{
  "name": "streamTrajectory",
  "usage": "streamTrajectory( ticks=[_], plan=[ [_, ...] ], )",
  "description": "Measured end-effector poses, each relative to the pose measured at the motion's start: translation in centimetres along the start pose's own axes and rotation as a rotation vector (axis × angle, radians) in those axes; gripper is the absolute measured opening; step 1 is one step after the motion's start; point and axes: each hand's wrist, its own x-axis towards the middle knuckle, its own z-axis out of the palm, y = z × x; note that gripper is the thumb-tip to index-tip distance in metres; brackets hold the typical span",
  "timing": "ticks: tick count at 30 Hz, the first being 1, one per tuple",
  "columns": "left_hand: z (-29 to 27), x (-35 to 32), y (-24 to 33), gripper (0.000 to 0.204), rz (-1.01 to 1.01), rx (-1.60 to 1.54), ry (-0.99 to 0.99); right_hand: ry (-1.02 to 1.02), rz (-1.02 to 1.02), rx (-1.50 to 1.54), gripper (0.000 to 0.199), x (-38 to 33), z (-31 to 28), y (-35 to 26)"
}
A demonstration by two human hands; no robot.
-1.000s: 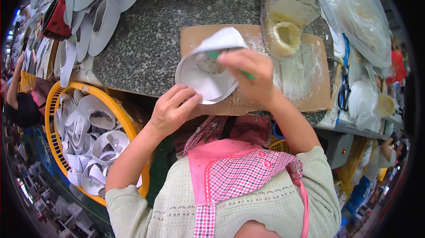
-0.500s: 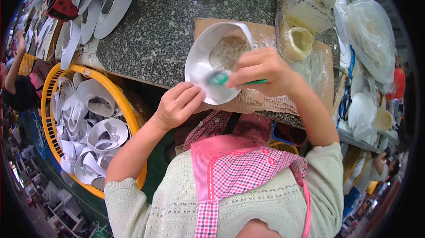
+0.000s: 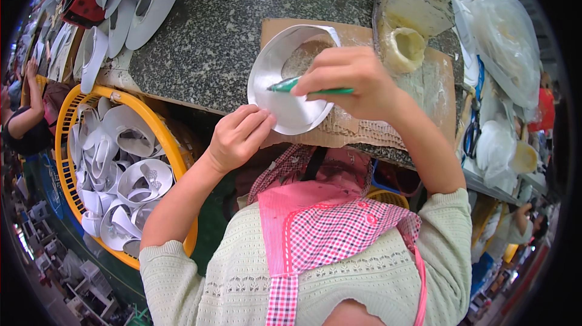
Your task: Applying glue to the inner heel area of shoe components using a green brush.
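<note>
A white, loop-shaped shoe upper (image 3: 291, 112) lies on a cardboard sheet (image 3: 434, 107) at the edge of the stone worktop. My left hand (image 3: 241, 135) pinches its near left rim between thumb and fingers. Above the piece, my right hand (image 3: 351, 80) grips a slim green-handled brush (image 3: 333, 91). The brush points left, its tip at the white inner surface; whether it touches, I cannot make out. Through the loop's opening shows the cardboard, smeared with whitish residue.
A yellow plastic basket (image 3: 167, 135) full of white uppers stands at the left. More white uppers (image 3: 148, 10) and a red container (image 3: 83, 0) sit at the far left. A glue-crusted pot (image 3: 405, 50) stands right of my work, beside plastic bags (image 3: 506, 47). Other people are at both sides.
The brush has swung from a blurred spot low on the upper to higher and farther left. My right hand has shifted slightly left and up; my left hand keeps its pinch.
</note>
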Motion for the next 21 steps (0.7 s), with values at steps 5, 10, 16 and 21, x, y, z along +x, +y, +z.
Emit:
streamTrajectory(
  ticks=[5,10,16,21],
  plan=[
    [-0.3,0.3,0.4,0.033,0.017,0.036,-0.032,-0.201,-0.041,0.030,0.014,-2.1,-0.9,-0.8],
    [-0.9,1.5,1.9,0.024,0.064,0.183,-0.067,0.306,0.217,0.078,0.015,-2.3,1.6,-2.2],
    [-0.4,4.1,5.1,0.021,0.071,0.169,-0.292,0.223,0.298,-0.259,0.015,-5.9,2.5,-4.8],
    [-2.9,5.0,3.6,0.011,-0.107,0.054,-0.203,0.442,0.606,0.301,0.014,-6.2,-1.5,-6.1]
  ],
)
